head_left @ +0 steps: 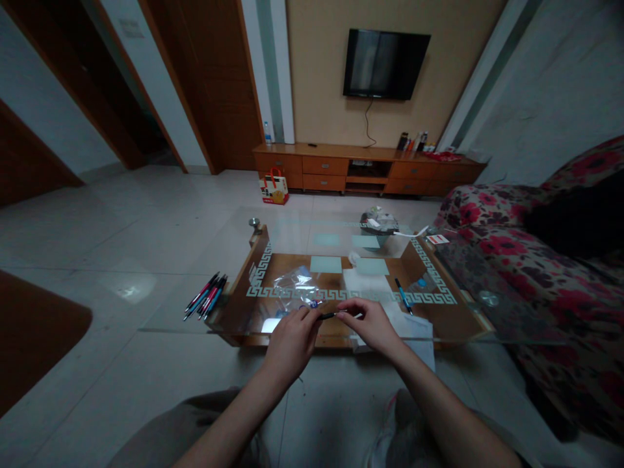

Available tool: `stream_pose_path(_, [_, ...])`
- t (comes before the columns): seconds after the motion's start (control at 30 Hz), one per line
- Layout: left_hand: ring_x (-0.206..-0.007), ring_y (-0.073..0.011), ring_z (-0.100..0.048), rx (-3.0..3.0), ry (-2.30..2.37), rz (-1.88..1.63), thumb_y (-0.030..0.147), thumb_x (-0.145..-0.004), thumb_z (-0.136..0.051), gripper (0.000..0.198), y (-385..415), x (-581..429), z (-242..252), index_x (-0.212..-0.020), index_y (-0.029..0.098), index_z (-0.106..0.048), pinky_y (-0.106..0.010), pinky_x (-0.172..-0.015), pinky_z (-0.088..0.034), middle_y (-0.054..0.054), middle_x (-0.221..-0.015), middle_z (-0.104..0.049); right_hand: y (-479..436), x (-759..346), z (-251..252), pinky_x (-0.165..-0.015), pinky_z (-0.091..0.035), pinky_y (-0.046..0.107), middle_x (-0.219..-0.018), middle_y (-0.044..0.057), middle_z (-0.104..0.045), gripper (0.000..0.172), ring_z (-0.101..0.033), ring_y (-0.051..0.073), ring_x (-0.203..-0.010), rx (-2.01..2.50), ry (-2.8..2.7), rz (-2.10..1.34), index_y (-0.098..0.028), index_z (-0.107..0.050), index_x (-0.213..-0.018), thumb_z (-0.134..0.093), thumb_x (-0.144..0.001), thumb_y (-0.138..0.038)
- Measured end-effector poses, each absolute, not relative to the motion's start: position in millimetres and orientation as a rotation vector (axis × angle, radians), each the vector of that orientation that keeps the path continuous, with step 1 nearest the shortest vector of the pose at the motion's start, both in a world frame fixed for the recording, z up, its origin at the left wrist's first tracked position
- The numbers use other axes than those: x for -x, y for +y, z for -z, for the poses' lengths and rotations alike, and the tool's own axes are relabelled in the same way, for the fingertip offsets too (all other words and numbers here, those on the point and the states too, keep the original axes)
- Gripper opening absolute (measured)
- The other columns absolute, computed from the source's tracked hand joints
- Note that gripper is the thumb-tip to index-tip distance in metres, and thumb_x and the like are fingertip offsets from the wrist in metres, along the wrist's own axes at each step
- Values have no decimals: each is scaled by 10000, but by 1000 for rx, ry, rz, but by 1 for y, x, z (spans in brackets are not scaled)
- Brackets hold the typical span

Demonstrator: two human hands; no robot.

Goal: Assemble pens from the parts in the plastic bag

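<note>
Above the near edge of the glass table (180, 318), my left hand (296, 336) is closed around a dark pen (327, 316) that points to the right. My right hand (366, 325) pinches at the pen's tip with thumb and forefinger; a small part may be between them, too small to make out. Behind my left hand lies a clear plastic bag (295, 286). A bundle of pens (207, 298) in several colours rests on the glass at the left. To the right of my hands lies a single blue and black pen (403, 296).
White paper (419, 331) lies beneath the glass near my right hand. A grey bundle (379, 221) sits at the table's far side. Beyond stand a low TV cabinet (326, 166) and a paper bag (274, 188). A flowered sofa (497, 208) borders the right.
</note>
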State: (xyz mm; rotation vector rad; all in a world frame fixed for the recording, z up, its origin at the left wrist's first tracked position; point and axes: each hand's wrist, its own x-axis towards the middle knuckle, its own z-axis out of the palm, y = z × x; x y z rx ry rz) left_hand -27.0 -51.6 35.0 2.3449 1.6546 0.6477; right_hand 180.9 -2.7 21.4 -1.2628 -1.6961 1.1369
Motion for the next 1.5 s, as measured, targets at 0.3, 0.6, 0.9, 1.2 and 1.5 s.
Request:
stream_pose_path(0.3, [-962, -209, -623, -2357, 1587, -665, 239, -983, -444, 214, -52, 25, -38, -1111, 257, -614, -311, -827, -487, -55, -1034, -652, -6, -179, -29, -716, -517, 292, -889, 47, -747, 210, -671, 183, -797, 1218, -1745, -1182, -185, -743, -946, -690, -799, -327])
stream_pose_path(0.6, [-1002, -213, -624, -2372, 1546, -693, 219, -983, -440, 219, -52, 26, -37, -1109, 247, -616, -324, -869, -496, -65, -1043, -654, -7, -179, -33, -750, -531, 315, -911, 51, -754, 211, -682, 206, -834, 1187, -1771, -1202, -200, -757, -930, -694, -802, -355])
stream_pose_path(0.9, [-980, -213, -624, -2375, 1542, -676, 216, -981, -440, 243, -53, 25, -38, -1157, 249, -605, -326, -862, -492, -63, -1039, -652, -7, -179, -34, -775, -531, 317, -918, 53, -759, 206, -687, 209, -847, 1179, -1773, -1206, -198, -767, -908, -691, -809, -362])
stream_pose_path(1.2, [-965, -215, -622, -2398, 1532, -667, 205, -975, -443, 240, -54, 26, -38, -1146, 244, -607, -327, -846, -488, -65, -1027, -653, -7, -179, -35, -734, -517, 297, -887, 44, -760, 201, -684, 205, -825, 1201, -1796, -1198, -202, -776, -864, -675, -825, -371])
stream_pose_path(1.5, [-977, -221, -612, -2464, 1477, -669, 173, -962, -463, 218, -53, 26, -35, -1111, 236, -611, -341, -843, -483, -63, -1027, -648, -9, -179, -27, -634, -453, 255, -694, 42, -716, 462, -642, 178, -679, 1287, -1874, -1205, -162, -720, -695, -532, -911, -525])
